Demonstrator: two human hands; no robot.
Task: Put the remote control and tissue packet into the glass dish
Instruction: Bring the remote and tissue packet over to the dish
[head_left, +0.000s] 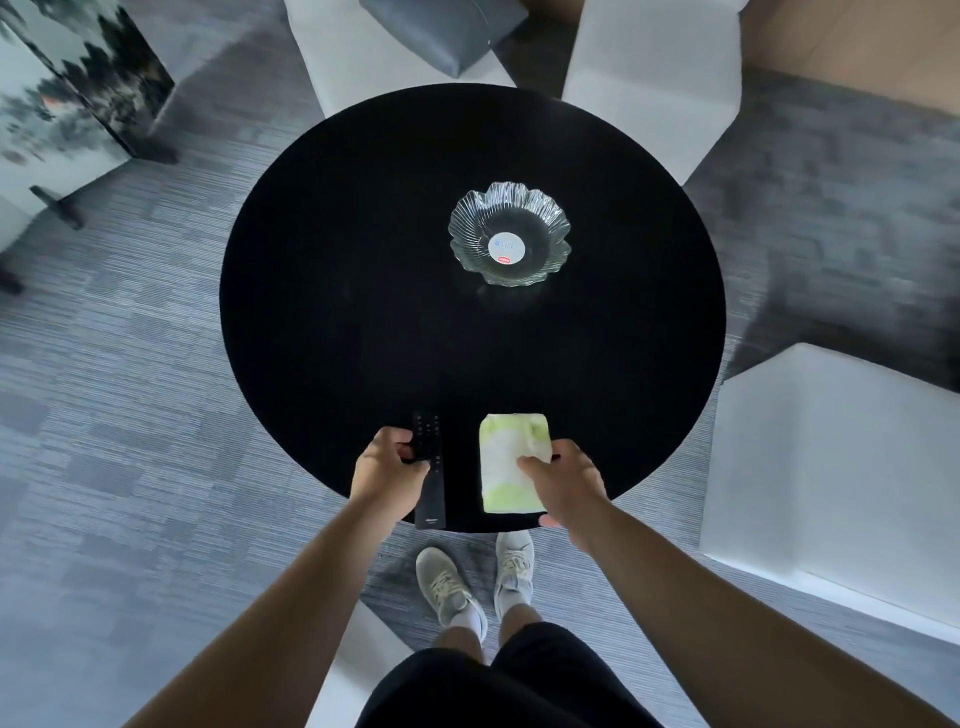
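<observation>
A black remote control (429, 488) lies at the near edge of the round black table (363, 270), and my left hand (387, 475) is closed around its left side. Just to its right is a white and green tissue packet (506, 457), gripped on its right side by my right hand (563, 480). Whether either object is lifted off the table I cannot tell. A fluted glass dish (511, 205) with a round sticker in its bottom stands past the table's middle, slightly right, with nothing else in it.
White upholstered seats stand around the table: one at the far left (332, 62) with a grey cushion (441, 31), one at the far right (654, 78), one at the near right (831, 467). A dark patterned screen (67, 83) stands far left. Grey carpet covers the floor.
</observation>
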